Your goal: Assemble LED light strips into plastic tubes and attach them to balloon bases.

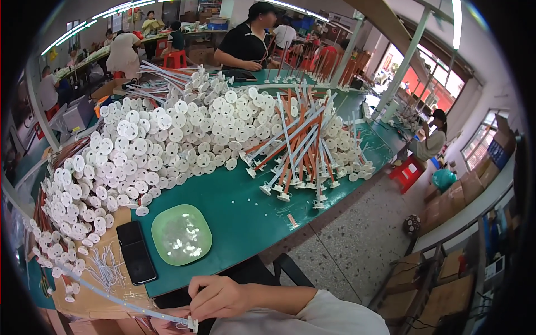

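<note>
At the lower edge, my right hand (pixel 219 297) is closed, its fingertips pinching the white plastic end piece (pixel 192 324) of an LED strip. My left hand (pixel 167 319) shows only in part beneath it, closed around the same end. From there the pale LED strip (pixel 120 300) runs up to the left across the cardboard. In front of my hands is a light green square dish (pixel 182 234) with small shiny bits inside. A black smartphone (pixel 136 252) lies left of the dish, beside a loose bunch of thin white strands (pixel 105 267) on the cardboard (pixel 117 231).
A large heap of white round caps (pixel 167 134) covers the table's left and back. Orange and white strips with white end pieces (pixel 296 145) are piled on the green table (pixel 245 234). A person in black (pixel 249 42) works across it; a red stool (pixel 407 172) stands right.
</note>
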The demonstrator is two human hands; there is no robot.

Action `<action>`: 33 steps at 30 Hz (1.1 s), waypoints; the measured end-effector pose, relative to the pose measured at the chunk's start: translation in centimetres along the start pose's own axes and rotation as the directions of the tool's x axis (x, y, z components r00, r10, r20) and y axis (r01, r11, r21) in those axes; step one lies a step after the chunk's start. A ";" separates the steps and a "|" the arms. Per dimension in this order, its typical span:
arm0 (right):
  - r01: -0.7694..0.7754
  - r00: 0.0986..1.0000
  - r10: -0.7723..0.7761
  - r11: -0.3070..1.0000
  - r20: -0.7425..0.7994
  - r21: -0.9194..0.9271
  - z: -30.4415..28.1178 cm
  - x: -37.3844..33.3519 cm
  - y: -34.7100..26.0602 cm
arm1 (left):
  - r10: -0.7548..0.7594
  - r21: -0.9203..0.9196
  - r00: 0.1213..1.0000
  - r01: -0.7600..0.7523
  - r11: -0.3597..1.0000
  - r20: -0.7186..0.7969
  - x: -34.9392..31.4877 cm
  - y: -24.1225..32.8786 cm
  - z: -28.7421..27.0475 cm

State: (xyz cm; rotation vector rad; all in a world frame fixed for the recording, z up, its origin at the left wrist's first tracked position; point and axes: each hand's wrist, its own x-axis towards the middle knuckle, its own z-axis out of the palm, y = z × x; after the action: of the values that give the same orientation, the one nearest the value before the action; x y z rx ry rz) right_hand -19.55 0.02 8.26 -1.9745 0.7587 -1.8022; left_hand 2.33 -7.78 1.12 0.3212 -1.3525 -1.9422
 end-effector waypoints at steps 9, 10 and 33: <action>-0.317 0.927 0.365 0.647 -0.084 -0.693 -5.8 2.2 5.4 | 0.150 0.201 0.978 -0.118 0.972 -0.148 6.3 0.2 -1.3; -0.257 0.884 0.467 0.508 0.012 -0.822 -6.4 1.8 6.7 | 0.155 0.203 0.977 -0.123 0.971 -0.149 6.5 -0.1 -1.7; -0.722 0.452 0.767 0.614 -0.454 0.318 -6.3 3.5 6.2 | 0.168 0.103 0.975 -0.154 0.983 -0.146 2.3 1.5 2.1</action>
State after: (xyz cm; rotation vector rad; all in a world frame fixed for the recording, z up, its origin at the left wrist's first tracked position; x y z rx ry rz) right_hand -26.52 -6.42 8.16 -0.7326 1.4310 -1.7217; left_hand 0.16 -8.21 3.78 0.3853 -1.3256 -1.6911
